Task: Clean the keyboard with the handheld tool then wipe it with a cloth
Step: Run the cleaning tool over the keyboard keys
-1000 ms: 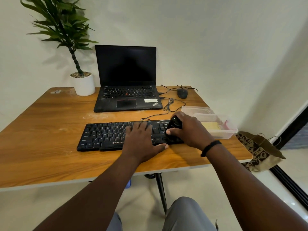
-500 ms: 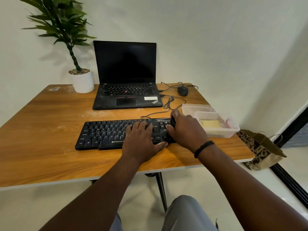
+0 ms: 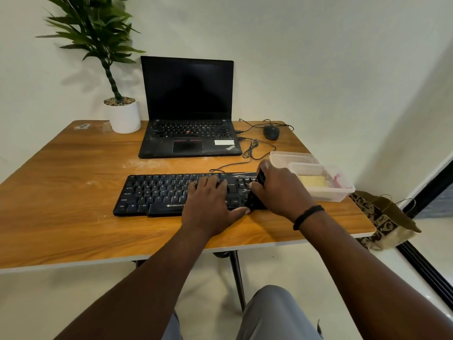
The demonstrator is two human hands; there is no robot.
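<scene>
Wooden bench (image 3: 73, 192): left hand (image 3: 208, 204) spread flat, steadying the keyboard (image 3: 157, 192); right hand (image 3: 282, 190), at three o'clock, gripped the handheld tool (image 3: 259, 179).

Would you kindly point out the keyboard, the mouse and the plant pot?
keyboard (image 3: 157, 192), head view, left key area
mouse (image 3: 271, 132), head view, top shell
plant pot (image 3: 125, 117), head view, white front wall

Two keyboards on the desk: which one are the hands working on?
The separate black keyboard nearest the table's front edge; both hands rest on it. The laptop behind it is untouched.
</scene>
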